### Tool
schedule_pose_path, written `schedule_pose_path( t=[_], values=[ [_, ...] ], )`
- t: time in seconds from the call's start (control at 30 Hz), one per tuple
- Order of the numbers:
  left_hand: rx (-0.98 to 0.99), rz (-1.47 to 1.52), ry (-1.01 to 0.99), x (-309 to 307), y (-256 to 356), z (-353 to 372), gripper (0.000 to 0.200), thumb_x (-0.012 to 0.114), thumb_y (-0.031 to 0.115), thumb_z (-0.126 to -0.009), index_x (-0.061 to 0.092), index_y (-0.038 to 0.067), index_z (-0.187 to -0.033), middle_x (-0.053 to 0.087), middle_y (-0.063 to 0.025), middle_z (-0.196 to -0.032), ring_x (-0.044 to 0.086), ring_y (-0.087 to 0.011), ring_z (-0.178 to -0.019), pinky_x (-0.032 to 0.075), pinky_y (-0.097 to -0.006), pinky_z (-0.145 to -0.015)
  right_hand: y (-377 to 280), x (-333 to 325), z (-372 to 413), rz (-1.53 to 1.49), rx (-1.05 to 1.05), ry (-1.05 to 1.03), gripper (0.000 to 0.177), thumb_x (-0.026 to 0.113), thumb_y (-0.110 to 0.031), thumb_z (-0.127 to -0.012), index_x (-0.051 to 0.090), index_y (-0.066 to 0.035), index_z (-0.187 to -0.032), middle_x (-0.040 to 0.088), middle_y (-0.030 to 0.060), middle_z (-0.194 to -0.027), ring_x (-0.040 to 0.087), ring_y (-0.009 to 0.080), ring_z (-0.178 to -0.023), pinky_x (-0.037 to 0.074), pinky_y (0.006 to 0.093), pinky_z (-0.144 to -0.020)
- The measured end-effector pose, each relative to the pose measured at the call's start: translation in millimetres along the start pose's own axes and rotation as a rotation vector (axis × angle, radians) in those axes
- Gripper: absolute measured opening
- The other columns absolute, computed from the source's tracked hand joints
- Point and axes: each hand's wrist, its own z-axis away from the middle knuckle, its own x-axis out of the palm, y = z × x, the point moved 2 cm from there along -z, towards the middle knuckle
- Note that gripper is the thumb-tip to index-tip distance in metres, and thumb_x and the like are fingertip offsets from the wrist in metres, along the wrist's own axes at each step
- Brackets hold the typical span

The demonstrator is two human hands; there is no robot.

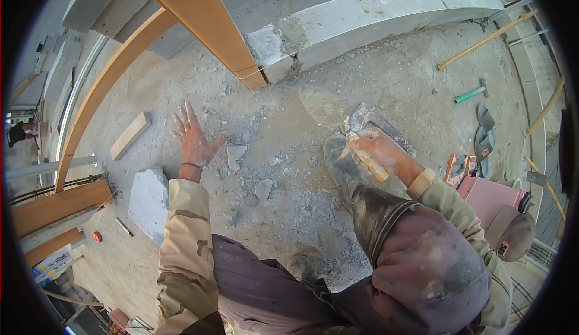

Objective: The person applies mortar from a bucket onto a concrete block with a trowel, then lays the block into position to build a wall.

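My left hand [198, 142] is stretched out over the concrete floor with its fingers spread and nothing in it. Broken flakes of grey block [263, 189] lie just to its right. My right hand [384, 152] is wrapped around the worn, yellowish handle of a trowel [389, 129]. The trowel's flat grey blade is partly hidden behind the hand and is close to the floor, beside my dusty boot [333, 154]. A damp-looking patch [322, 107] marks the floor just beyond the trowel.
A low block wall [374, 21] curves across the back, with a wooden plank [205, 24] near its left end. At left lie a block piece [148, 202] and short timber [130, 135]. A green-handled hammer [470, 95], sandals [484, 139] and pink container [491, 199] are at right.
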Motion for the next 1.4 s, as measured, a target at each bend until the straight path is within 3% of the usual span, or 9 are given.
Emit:
schedule_pose_path(
  t=[0.07,0.33,0.73,1.0,1.1,1.17,1.3,1.37,1.4],
  values=[
    [-0.053,-0.002,-0.119,14,-9,1,0.146,0.089,0.064,-0.071,-0.001,0.012,-0.172,0.011,-0.0260,-0.177,-0.002,-0.0501,-0.163,0.003,-0.0784,-0.122,-12,-1,-5,0.008,-0.031,0.081,0.019,0.068,-0.019,-0.102,0.064,-0.002,-0.097,0.065,0.0096,-0.075,0.061,0.0183,-0.051,0.050,0.0363,-0.042],
    [-0.083,0.003,-0.209,35,-8,-2,0.141,0.087,0.065,-0.073,0.002,0.011,-0.172,0.016,-0.0252,-0.176,0.002,-0.0529,-0.162,0.008,-0.0789,-0.122,-49,15,-51,0.024,0.045,0.043,0.024,0.070,-0.023,-0.101,0.064,-0.001,-0.098,0.064,0.0099,-0.075,0.062,0.0193,-0.055,0.052,0.0373,-0.044],
    [-0.128,0.041,-0.231,35,-4,-9,0.142,0.087,0.065,-0.073,0.000,0.012,-0.172,0.014,-0.0257,-0.176,0.000,-0.0503,-0.163,0.005,-0.0753,-0.124,-115,23,17,0.018,-0.123,0.095,0.031,0.070,-0.027,-0.100,0.069,0.004,-0.100,0.066,0.0106,-0.078,0.063,0.0171,-0.055,0.047,0.0306,-0.044],
    [-0.096,0.053,-0.206,35,-2,-9,0.141,0.087,0.063,-0.074,0.001,0.012,-0.172,0.013,-0.0260,-0.176,0.002,-0.0506,-0.163,0.006,-0.0763,-0.124,-99,-2,53,-0.102,-0.130,0.114,0.032,0.067,-0.028,-0.101,0.070,0.004,-0.102,0.065,0.0091,-0.076,0.059,0.0152,-0.051,0.045,0.0292,-0.043],
    [-0.140,0.082,-0.216,30,-8,-10,0.140,0.087,0.063,-0.074,0.001,0.012,-0.172,0.014,-0.0272,-0.176,0.003,-0.0504,-0.163,0.006,-0.0754,-0.124,-89,-10,70,0.073,-0.190,0.198,0.028,0.067,-0.025,-0.101,0.069,0.003,-0.104,0.064,0.0066,-0.075,0.059,0.0147,-0.052,0.045,0.0290,-0.044],
    [-0.183,0.055,-0.260,31,-8,-11,0.139,0.086,0.063,-0.075,0.002,0.012,-0.172,0.016,-0.0271,-0.176,0.003,-0.0499,-0.163,0.006,-0.0743,-0.125,-99,-4,80,0.438,-0.544,0.323,0.026,0.068,-0.023,-0.100,0.069,0.002,-0.106,0.063,0.0049,-0.074,0.058,0.0147,-0.050,0.046,0.0298,-0.047],
    [-0.228,0.039,-0.273,38,9,-17,0.138,0.086,0.063,-0.076,0.001,0.012,-0.173,0.017,-0.0272,-0.175,0.004,-0.0494,-0.163,0.007,-0.0734,-0.126,-137,20,60,0.394,-0.512,0.290,0.027,0.071,-0.023,-0.098,0.068,0.003,-0.107,0.062,0.0068,-0.073,0.060,0.0151,-0.052,0.048,0.0325,-0.052],
    [-0.209,0.028,-0.285,38,23,-19,0.137,0.085,0.063,-0.077,0.001,0.013,-0.173,0.017,-0.0278,-0.175,0.004,-0.0497,-0.163,0.006,-0.0734,-0.126,-149,21,33,0.789,-0.601,0.533,0.032,0.073,-0.022,-0.096,0.068,0.006,-0.110,0.064,0.0122,-0.075,0.063,0.0173,-0.054,0.051,0.0374,-0.057],
    [-0.202,0.023,-0.288,37,27,-19,0.137,0.085,0.063,-0.077,0.001,0.013,-0.173,0.017,-0.0278,-0.175,0.004,-0.0497,-0.163,0.006,-0.0734,-0.126,-153,18,25,0.781,-0.599,0.537,0.032,0.073,-0.022,-0.096,0.068,0.006,-0.110,0.064,0.0122,-0.075,0.063,0.0173,-0.054,0.051,0.0374,-0.057]
  ],
)
